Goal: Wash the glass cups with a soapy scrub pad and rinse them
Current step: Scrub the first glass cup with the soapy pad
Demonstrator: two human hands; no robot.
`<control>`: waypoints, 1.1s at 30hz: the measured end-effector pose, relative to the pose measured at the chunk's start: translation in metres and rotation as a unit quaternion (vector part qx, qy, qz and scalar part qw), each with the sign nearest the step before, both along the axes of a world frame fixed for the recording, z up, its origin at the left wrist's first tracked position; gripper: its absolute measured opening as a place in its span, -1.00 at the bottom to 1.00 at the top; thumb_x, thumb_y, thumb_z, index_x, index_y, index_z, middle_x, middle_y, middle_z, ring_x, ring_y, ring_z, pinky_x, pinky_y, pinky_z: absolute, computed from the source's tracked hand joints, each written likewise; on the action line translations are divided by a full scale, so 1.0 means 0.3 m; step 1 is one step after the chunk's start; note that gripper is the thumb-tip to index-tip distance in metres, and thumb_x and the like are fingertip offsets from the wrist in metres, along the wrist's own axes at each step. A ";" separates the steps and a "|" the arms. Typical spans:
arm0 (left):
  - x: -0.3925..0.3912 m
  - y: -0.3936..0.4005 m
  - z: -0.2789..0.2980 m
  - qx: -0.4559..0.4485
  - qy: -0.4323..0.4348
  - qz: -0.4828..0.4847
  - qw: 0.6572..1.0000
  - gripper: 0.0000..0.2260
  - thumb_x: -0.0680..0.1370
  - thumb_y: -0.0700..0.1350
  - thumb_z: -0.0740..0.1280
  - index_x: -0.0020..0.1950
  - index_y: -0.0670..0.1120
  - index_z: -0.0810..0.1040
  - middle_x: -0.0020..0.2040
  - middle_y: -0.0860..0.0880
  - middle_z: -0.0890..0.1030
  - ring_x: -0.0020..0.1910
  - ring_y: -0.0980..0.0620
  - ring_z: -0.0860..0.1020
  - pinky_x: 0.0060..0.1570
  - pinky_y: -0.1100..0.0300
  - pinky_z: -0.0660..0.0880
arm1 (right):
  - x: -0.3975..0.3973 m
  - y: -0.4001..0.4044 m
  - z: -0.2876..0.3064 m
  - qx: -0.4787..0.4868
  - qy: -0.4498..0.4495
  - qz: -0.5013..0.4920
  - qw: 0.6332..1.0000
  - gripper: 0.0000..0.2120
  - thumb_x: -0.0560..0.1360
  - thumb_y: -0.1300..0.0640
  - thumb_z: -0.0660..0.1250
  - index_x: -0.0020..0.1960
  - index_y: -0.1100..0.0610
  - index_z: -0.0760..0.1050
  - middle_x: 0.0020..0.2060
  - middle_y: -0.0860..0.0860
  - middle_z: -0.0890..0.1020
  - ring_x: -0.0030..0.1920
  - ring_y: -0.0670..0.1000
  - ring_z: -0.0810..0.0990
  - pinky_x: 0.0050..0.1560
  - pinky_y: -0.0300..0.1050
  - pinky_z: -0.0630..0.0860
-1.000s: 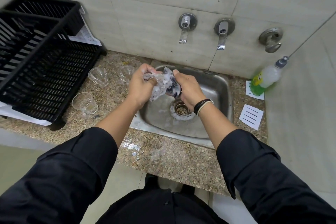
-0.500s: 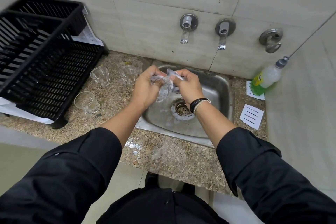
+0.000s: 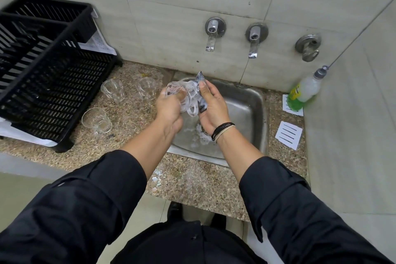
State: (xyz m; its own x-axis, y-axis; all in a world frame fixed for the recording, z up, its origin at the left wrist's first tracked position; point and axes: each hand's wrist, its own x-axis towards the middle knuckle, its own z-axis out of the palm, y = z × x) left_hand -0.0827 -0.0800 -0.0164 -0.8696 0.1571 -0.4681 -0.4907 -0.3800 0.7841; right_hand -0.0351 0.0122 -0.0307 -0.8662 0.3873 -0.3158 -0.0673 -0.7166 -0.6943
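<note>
Between the hands, over the sink (image 3: pixel 252 100): one glass cup (image 3: pixel 182 96), gripped by left hand (image 3: pixel 169 107), newly tilted rim-leftward; right hand (image 3: pixel 212 105) clasped soapy scrub pad (image 3: pixel 200 92) against it; scrubbing presumably ongoing, rinse pending.

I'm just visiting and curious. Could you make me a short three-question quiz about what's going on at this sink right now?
1. How many glass cups stand on the counter beside the sink?
2. True or false: water is running from the taps.
3. What does the right hand press against the held cup? A) scrub pad B) soap bottle C) dish rack

Key: 1. Three. 2. False; neither tap shows a stream. 3. A, the scrub pad, while the left hand holds the cup.
</note>
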 end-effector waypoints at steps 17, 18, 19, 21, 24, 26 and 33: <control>0.034 0.003 0.005 -0.269 0.168 -0.129 0.939 -0.94 0.45 -0.30 0.37 -0.11 -0.18 0.58 -0.13 -0.12 0.69 -0.11 -0.10 0.68 0.03 -0.07 0.65 | 0.006 0.048 -0.050 0.102 -0.030 0.041 0.994 -0.66 0.66 0.10 0.26 0.32 0.31 0.45 0.17 0.36 0.60 0.12 0.26 0.62 0.26 0.25 0.51; 0.026 -0.012 0.011 -0.326 0.241 -0.167 0.899 -0.96 0.43 -0.21 0.37 -0.15 -0.16 0.55 -0.20 -0.07 0.66 -0.18 -0.06 0.65 -0.08 0.01 0.63 | 0.008 0.052 -0.053 0.104 -0.039 0.046 0.993 -0.69 0.66 0.11 0.24 0.31 0.29 0.45 0.15 0.36 0.61 0.10 0.25 0.62 0.25 0.26 0.51; 0.020 -0.026 0.025 -0.376 0.307 -0.194 0.852 -0.97 0.44 -0.16 0.36 -0.16 -0.10 0.53 -0.25 -0.01 0.63 -0.24 0.01 0.61 -0.17 0.09 0.57 | 0.009 0.061 -0.052 0.112 -0.047 0.056 0.991 -0.73 0.66 0.11 0.23 0.27 0.26 0.47 0.09 0.32 0.63 0.07 0.23 0.63 0.21 0.25 0.53; -0.007 -0.047 0.033 -0.419 0.412 -0.228 0.776 -0.89 0.47 -0.22 0.39 -0.07 -0.04 0.56 -0.17 0.06 0.64 -0.20 0.10 0.61 -0.15 0.17 0.54 | 0.011 0.077 -0.036 0.145 -0.054 0.085 0.984 -0.80 0.66 0.10 0.21 0.17 0.20 0.50 -0.04 0.21 0.66 -0.03 0.17 0.65 0.11 0.19 0.57; -0.040 -0.058 0.035 -0.399 0.509 -0.259 0.717 -0.79 0.47 -0.31 0.35 0.02 -0.05 0.60 -0.06 0.02 0.67 -0.07 0.04 0.62 -0.03 0.15 0.56 | 0.015 0.090 -0.003 0.158 -0.058 0.114 0.979 -0.81 0.64 0.09 0.21 0.09 0.18 0.54 -0.10 0.18 0.67 -0.10 0.14 0.67 -0.01 0.11 0.59; -0.051 -0.053 0.027 -0.397 0.511 -0.247 0.721 -0.87 0.52 -0.28 0.35 -0.05 -0.06 0.59 -0.13 0.03 0.65 -0.14 0.06 0.60 -0.08 0.11 0.55 | 0.009 0.099 0.004 0.109 -0.075 0.138 0.982 -0.73 0.62 0.02 0.25 0.19 0.18 0.52 -0.05 0.19 0.66 -0.13 0.15 0.65 -0.13 0.04 0.57; -0.022 -0.007 -0.039 -0.256 0.231 -0.123 0.931 -0.80 0.50 -0.34 0.41 -0.02 -0.05 0.63 -0.09 -0.04 0.73 -0.07 -0.05 0.70 -0.06 -0.07 0.67 | -0.019 0.073 -0.006 -0.036 -0.089 0.097 0.991 -0.32 0.42 -0.29 0.38 0.34 0.16 0.52 0.25 0.12 0.58 0.10 0.12 0.61 -0.10 -0.07 0.53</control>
